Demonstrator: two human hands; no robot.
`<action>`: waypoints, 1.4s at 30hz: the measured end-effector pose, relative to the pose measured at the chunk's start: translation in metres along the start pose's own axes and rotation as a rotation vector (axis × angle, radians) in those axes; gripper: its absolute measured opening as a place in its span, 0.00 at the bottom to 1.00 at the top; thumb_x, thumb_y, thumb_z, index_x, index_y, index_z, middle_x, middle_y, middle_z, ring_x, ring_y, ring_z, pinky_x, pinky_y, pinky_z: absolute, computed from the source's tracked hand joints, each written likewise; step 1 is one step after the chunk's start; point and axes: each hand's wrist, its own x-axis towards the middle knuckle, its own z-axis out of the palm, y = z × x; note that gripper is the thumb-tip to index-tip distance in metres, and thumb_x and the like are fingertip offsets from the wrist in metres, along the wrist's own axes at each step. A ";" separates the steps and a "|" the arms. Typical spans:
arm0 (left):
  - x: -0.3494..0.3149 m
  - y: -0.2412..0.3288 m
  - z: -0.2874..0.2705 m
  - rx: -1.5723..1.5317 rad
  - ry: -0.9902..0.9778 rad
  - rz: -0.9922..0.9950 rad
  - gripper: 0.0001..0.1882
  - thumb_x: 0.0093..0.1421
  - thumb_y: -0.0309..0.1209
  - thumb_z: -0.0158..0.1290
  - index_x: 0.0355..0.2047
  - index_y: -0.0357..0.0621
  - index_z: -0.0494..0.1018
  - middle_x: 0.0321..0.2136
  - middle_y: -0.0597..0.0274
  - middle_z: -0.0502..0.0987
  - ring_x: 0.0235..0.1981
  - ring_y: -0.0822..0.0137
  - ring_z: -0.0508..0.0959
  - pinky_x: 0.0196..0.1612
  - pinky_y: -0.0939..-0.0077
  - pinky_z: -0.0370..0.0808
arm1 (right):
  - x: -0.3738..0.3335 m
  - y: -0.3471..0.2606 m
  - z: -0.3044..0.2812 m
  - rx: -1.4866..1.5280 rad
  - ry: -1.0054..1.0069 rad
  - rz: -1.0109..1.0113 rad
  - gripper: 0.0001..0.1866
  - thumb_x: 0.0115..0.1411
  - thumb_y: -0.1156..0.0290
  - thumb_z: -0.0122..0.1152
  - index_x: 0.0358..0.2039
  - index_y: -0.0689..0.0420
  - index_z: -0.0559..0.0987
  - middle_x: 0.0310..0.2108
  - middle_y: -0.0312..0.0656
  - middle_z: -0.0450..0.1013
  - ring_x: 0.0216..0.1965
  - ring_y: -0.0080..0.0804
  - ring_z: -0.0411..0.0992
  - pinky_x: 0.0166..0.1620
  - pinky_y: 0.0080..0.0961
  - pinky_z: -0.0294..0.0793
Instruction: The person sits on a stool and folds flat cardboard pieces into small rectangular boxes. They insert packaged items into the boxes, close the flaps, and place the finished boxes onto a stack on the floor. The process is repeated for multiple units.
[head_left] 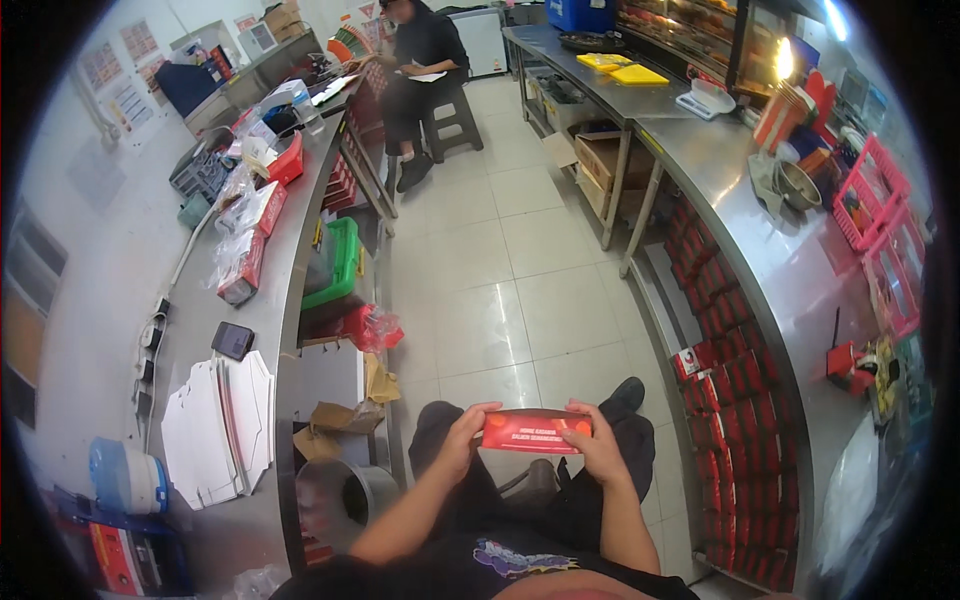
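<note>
A small red printed carton point(525, 432) is held level above my lap, between my knees. My left hand point(462, 442) grips its left end, with fingers along the upper edge. At its right end my right hand point(598, 445) is closed on it, the thumb lying on the printed front. Whether the carton's ends are folded in cannot be seen under my hands. On the steel table to my left lies a stack of flat white carton blanks point(215, 430), with a dark phone point(233, 341) just beyond it.
Many red cartons point(735, 430) fill the shelf under the right steel counter point(720, 165). A bin point(375, 490) stands beside my left leg, near a green crate point(345, 262). Farther off, a person point(425, 60) sits on a stool point(455, 125), holding papers.
</note>
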 end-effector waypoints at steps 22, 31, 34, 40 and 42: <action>0.104 -0.037 0.045 -0.253 -0.139 -0.373 0.35 0.70 0.45 0.55 0.69 0.41 0.58 0.63 0.53 0.71 0.63 0.57 0.74 0.65 0.56 0.72 | 0.014 0.030 -0.074 -0.405 0.393 -0.105 0.39 0.60 0.64 0.68 0.69 0.61 0.64 0.68 0.57 0.62 0.70 0.54 0.58 0.70 0.45 0.59; 0.366 -0.173 0.176 0.166 -0.092 -0.337 0.35 0.66 0.35 0.63 0.65 0.49 0.55 0.59 0.58 0.70 0.58 0.63 0.72 0.61 0.52 0.71 | 0.069 0.159 -0.098 -0.575 -0.397 0.568 0.31 0.65 0.50 0.61 0.61 0.59 0.73 0.52 0.55 0.77 0.55 0.54 0.75 0.58 0.44 0.73; 0.444 -0.243 0.248 0.148 -0.213 -0.307 0.38 0.64 0.36 0.65 0.66 0.45 0.53 0.55 0.51 0.69 0.55 0.61 0.73 0.57 0.57 0.76 | 0.088 0.146 -0.116 -0.329 -0.212 0.579 0.29 0.66 0.50 0.60 0.59 0.59 0.73 0.52 0.55 0.77 0.55 0.55 0.74 0.57 0.44 0.73; 0.510 -0.343 0.351 0.599 -0.463 -0.024 0.27 0.59 0.33 0.68 0.54 0.36 0.70 0.42 0.50 0.83 0.42 0.63 0.83 0.47 0.69 0.79 | 0.110 0.135 -0.149 -0.492 -0.245 0.849 0.26 0.69 0.51 0.53 0.56 0.58 0.75 0.57 0.59 0.73 0.59 0.57 0.71 0.60 0.49 0.71; 0.514 -0.373 0.363 0.697 -0.423 0.011 0.32 0.54 0.38 0.70 0.56 0.42 0.70 0.45 0.42 0.78 0.46 0.51 0.80 0.50 0.63 0.77 | 0.121 0.131 -0.159 -0.423 -0.301 0.880 0.26 0.69 0.51 0.52 0.56 0.59 0.75 0.58 0.60 0.72 0.61 0.58 0.70 0.61 0.49 0.71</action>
